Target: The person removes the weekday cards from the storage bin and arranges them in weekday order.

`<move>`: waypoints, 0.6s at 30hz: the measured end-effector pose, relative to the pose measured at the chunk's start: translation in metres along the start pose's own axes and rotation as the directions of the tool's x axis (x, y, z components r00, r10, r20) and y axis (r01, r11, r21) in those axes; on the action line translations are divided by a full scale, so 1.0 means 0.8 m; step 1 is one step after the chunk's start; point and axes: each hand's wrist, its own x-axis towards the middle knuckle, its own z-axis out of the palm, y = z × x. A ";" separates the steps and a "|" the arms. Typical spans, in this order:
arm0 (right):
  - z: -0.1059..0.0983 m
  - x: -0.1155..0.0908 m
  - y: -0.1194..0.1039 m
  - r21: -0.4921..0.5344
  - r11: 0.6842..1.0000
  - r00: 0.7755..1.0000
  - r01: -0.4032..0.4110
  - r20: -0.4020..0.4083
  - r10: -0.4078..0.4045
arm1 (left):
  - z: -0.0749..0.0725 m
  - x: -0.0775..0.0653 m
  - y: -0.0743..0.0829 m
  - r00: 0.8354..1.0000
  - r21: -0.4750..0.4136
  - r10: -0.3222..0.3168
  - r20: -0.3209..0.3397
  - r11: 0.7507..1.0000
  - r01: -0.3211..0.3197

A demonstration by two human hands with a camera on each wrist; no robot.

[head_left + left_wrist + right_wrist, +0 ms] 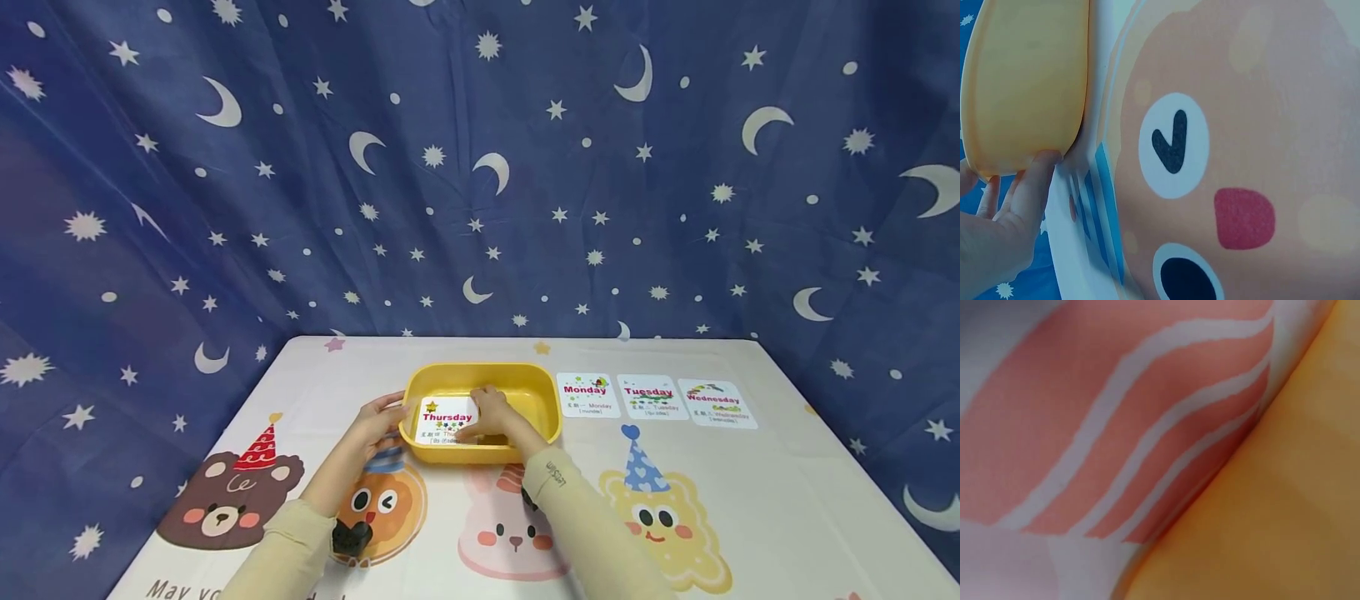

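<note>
A yellow plastic tub stands on the table, with a white card marked Thursday lying tilted inside its left half. My right hand reaches into the tub and pinches the card at its right edge, the thumb over the lower right corner. My left hand touches the left end of the tub from outside. The left wrist view shows the left hand's fingers spread along the tub's outer wall. Only the tub's wall and the printed cloth appear in the right wrist view.
Three cards lie in a row right of the tub: Monday, Tuesday and Wednesday. A white cloth with cartoon prints covers the table. Behind it hangs a blue curtain with moons and stars.
</note>
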 end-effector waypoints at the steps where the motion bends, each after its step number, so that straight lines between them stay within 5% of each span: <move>1: 0.001 0.000 -0.001 -0.021 1.000 1.000 -0.005 0.010 0.005 | -0.001 0.000 0.000 1.000 -0.001 0.000 0.003 1.000 0.000; 10: 0.008 0.002 0.002 -0.069 0.997 1.000 -0.027 0.011 0.028 | 0.000 0.001 -0.005 1.000 -0.004 0.004 -0.004 1.000 -0.004; 18: 0.009 0.004 0.002 -0.007 0.999 0.999 -0.034 -0.019 0.034 | 0.000 0.003 -0.002 1.000 0.005 0.005 -0.004 1.000 -0.005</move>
